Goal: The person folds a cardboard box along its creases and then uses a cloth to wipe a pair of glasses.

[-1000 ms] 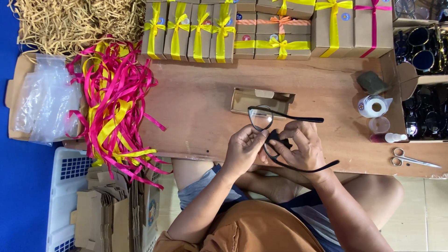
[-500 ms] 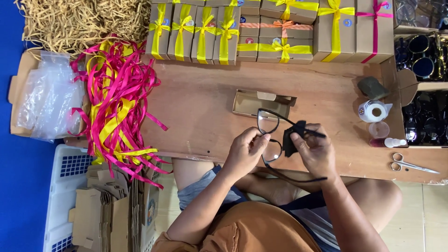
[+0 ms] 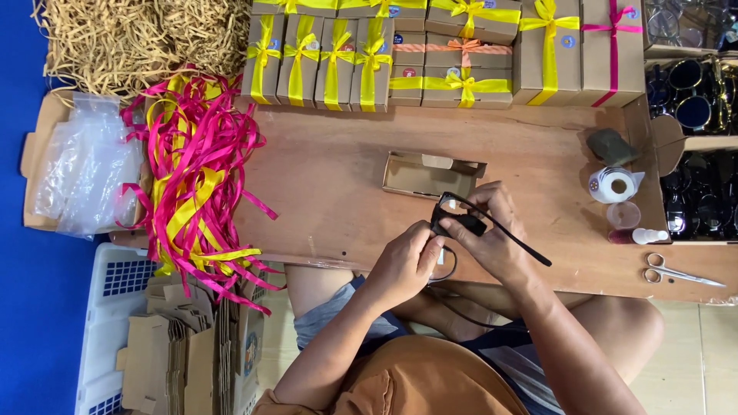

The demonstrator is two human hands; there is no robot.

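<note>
Glasses [image 3: 461, 219] with a black frame are being held by both hands just right of the frame's centre, over the near edge of the wooden table [image 3: 330, 177]. The frame is being pinched by the left hand [image 3: 403, 261] from below, fingers closed on its lower part, while it is being gripped from the right by the right hand [image 3: 492, 234], fingers curled about the front. One black temple is being stuck out to the lower right past the right hand. Just above the hands, an open cardboard box [image 3: 430, 175] is being left on the table, apart from the glasses. At upper centre and upper right, closed boxes [image 3: 453, 54] tied with yellow and pink ribbon are being kept in rows. Loose ribbons [image 3: 196, 177] in pink and yellow are being heaped at left of the table, with straw [image 3: 138, 38] at upper left and clear bags [image 3: 81, 177] at far left. At right, a tape roll [image 3: 615, 184] and scissors [image 3: 680, 270] are being kept on the table.
</note>
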